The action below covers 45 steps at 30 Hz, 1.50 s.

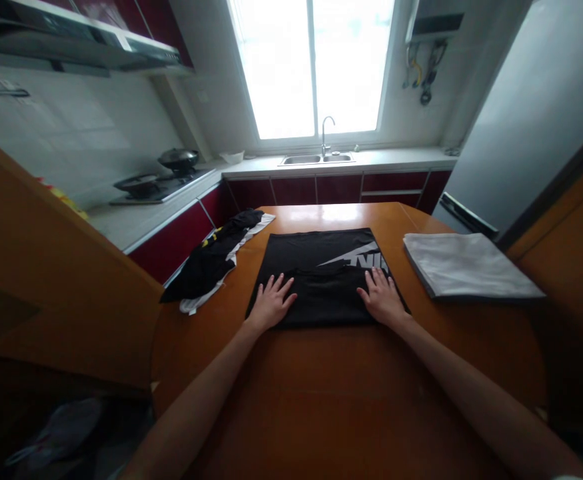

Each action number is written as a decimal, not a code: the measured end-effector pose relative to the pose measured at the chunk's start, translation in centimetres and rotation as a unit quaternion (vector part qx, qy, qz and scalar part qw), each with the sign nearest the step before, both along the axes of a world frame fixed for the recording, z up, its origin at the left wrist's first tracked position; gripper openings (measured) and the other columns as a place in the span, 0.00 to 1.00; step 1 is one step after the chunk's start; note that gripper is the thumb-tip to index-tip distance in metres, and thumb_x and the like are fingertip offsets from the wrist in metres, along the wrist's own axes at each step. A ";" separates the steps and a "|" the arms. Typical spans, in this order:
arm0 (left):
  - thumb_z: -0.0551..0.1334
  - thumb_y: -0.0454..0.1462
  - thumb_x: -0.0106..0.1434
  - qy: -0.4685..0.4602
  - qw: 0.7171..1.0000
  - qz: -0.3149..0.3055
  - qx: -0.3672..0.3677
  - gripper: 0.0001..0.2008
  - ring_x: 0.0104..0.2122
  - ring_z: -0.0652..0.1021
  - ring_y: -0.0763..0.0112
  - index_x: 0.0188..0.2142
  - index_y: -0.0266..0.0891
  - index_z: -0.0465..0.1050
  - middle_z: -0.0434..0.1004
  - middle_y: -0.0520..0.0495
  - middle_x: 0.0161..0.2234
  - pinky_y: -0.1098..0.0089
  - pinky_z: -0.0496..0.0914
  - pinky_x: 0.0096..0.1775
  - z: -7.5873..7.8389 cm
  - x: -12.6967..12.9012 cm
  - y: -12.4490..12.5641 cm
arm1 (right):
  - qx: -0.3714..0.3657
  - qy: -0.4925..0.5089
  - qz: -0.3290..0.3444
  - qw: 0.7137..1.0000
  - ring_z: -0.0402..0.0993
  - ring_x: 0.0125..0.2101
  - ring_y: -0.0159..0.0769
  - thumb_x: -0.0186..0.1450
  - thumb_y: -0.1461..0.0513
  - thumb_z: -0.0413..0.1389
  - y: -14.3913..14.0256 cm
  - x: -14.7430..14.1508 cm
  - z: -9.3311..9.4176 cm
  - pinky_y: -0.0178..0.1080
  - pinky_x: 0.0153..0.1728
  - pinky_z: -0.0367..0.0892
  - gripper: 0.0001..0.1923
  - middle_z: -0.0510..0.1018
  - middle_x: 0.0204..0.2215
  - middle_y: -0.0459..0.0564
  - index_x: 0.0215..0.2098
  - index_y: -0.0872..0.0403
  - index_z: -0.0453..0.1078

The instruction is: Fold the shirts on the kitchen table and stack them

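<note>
A black T-shirt (328, 300) with a grey printed logo lies on the wooden table (321, 393) in front of me. Its near part is folded over toward the far side, covering some of the logo. My left hand (272, 301) rests flat on the shirt's left side, fingers spread. On the right side, my right hand (382, 298) presses flat with its fingers apart, its fingertips by the lettering. Neither hand grips the cloth.
Crumpled black and white clothing (216, 257) lies at the table's left edge. A folded grey-white cloth stack (471, 267) sits at the right. Beyond stand a counter with a sink (304, 159), a stove with pans (178, 160), and a fridge (526, 127) at right.
</note>
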<state>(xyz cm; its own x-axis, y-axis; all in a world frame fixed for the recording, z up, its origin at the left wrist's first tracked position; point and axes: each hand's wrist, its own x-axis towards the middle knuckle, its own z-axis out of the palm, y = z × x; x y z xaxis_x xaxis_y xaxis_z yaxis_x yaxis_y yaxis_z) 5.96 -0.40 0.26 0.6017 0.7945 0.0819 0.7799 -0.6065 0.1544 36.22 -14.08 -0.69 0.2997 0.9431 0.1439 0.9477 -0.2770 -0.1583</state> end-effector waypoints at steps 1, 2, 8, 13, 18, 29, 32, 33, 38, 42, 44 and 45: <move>0.50 0.52 0.73 0.005 1.000 0.004 0.000 0.29 0.70 0.52 0.44 0.69 0.49 0.58 0.50 0.44 0.71 0.38 0.49 0.64 -0.3 -0.1 0.2 | -0.009 0.007 -0.005 1.000 0.41 0.71 0.50 0.74 0.50 0.40 0.0 0.2 -0.4 0.53 0.67 0.43 0.35 0.50 0.71 0.65 0.70 0.65 0.53; 0.50 0.52 0.73 0.007 1.000 0.005 0.003 0.29 0.70 0.52 0.45 0.69 0.49 0.57 0.50 0.44 0.72 0.39 0.48 0.65 -0.6 -0.3 0.3 | -0.014 0.013 -0.008 1.000 0.41 0.71 0.50 0.74 0.49 0.40 0.1 0.4 -0.7 0.53 0.67 0.43 0.36 0.49 0.71 0.65 0.71 0.64 0.53; 0.51 0.52 0.72 0.005 1.000 0.006 0.009 0.29 0.70 0.52 0.46 0.69 0.49 0.57 0.50 0.44 0.71 0.39 0.49 0.65 -0.8 -0.7 0.7 | -0.028 0.014 -0.014 0.999 0.43 0.71 0.49 0.74 0.46 0.39 0.5 0.8 -1.1 0.52 0.67 0.42 0.37 0.50 0.71 0.65 0.71 0.63 0.53; 0.51 0.48 0.73 -0.051 0.996 -0.033 0.070 0.28 0.70 0.54 0.50 0.69 0.44 0.58 0.54 0.42 0.70 0.44 0.50 0.66 0.9 0.5 -1.0 | 0.035 -0.014 -0.006 0.999 0.43 0.71 0.51 0.74 0.49 0.40 -0.1 -0.8 0.3 0.55 0.68 0.38 0.35 0.52 0.70 0.66 0.69 0.65 0.56; 0.51 0.49 0.73 -0.051 0.993 -0.098 0.048 0.27 0.70 0.53 0.52 0.69 0.47 0.58 0.53 0.45 0.71 0.44 0.52 0.66 1.0 2.3 -3.4 | 0.052 0.009 0.057 0.997 0.41 0.71 0.47 0.74 0.52 0.39 -0.4 -3.3 0.5 0.54 0.68 0.38 0.32 0.50 0.72 0.60 0.71 0.60 0.54; 0.51 0.52 0.73 0.000 0.994 -0.106 0.016 0.29 0.71 0.51 0.50 0.70 0.50 0.55 0.48 0.46 0.72 0.42 0.49 0.66 -0.9 2.6 -3.7 | -0.013 0.023 0.060 0.998 0.42 0.71 0.48 0.73 0.49 0.41 -0.5 -3.7 -0.1 0.55 0.68 0.39 0.34 0.49 0.72 0.61 0.71 0.58 0.54; 0.51 0.52 0.73 -0.006 0.994 -0.107 0.015 0.29 0.71 0.51 0.50 0.70 0.51 0.56 0.49 0.46 0.72 0.43 0.50 0.66 -0.7 2.6 -3.8 | -0.012 0.024 0.059 0.998 0.42 0.71 0.47 0.73 0.49 0.41 -0.5 -3.7 -0.2 0.55 0.68 0.40 0.34 0.49 0.72 0.60 0.71 0.58 0.53; 0.51 0.53 0.72 -0.007 0.994 -0.107 0.016 0.29 0.71 0.51 0.51 0.70 0.51 0.56 0.49 0.46 0.72 0.43 0.50 0.66 -0.6 2.6 -3.8 | -0.011 0.023 0.058 0.998 0.42 0.71 0.47 0.73 0.49 0.41 -0.5 -3.7 -0.3 0.54 0.68 0.40 0.34 0.50 0.72 0.60 0.71 0.57 0.54; 0.51 0.53 0.72 -0.006 0.995 -0.104 0.010 0.29 0.71 0.51 0.51 0.70 0.51 0.56 0.48 0.47 0.72 0.43 0.50 0.66 -0.5 2.6 -3.9 | -0.015 0.022 0.057 0.998 0.42 0.71 0.47 0.73 0.49 0.42 -0.5 -3.6 -0.4 0.54 0.68 0.39 0.34 0.50 0.72 0.60 0.71 0.58 0.54; 0.51 0.53 0.72 -0.006 0.994 -0.105 0.006 0.30 0.71 0.51 0.51 0.70 0.50 0.55 0.48 0.47 0.72 0.42 0.49 0.66 -0.7 2.6 -3.8 | -0.020 0.025 0.057 0.998 0.41 0.71 0.46 0.73 0.49 0.42 -0.5 -3.6 -0.5 0.54 0.68 0.39 0.34 0.50 0.72 0.60 0.71 0.58 0.53; 0.51 0.53 0.72 -0.009 0.994 -0.106 0.008 0.30 0.71 0.51 0.51 0.70 0.50 0.56 0.49 0.47 0.72 0.43 0.50 0.66 -0.7 2.6 -3.9 | -0.018 0.027 0.056 0.998 0.42 0.71 0.46 0.73 0.49 0.42 -0.5 -3.6 -0.5 0.53 0.68 0.39 0.34 0.49 0.72 0.60 0.72 0.58 0.52; 0.51 0.53 0.72 -0.011 0.994 -0.106 0.012 0.29 0.70 0.52 0.51 0.70 0.50 0.56 0.49 0.47 0.72 0.43 0.50 0.66 -0.6 2.6 -4.0 | -0.015 0.028 0.054 0.998 0.42 0.71 0.46 0.73 0.48 0.42 -0.5 -3.6 -0.4 0.53 0.68 0.40 0.35 0.49 0.72 0.60 0.72 0.58 0.51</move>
<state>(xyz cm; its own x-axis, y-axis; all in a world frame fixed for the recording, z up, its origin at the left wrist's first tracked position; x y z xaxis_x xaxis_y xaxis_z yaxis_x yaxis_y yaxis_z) 8.56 -4.39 -0.35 0.7529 0.6480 0.1148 0.6311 -0.7604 0.1529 32.59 -14.57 -1.12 0.2033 0.9739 0.1011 0.9622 -0.1796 -0.2048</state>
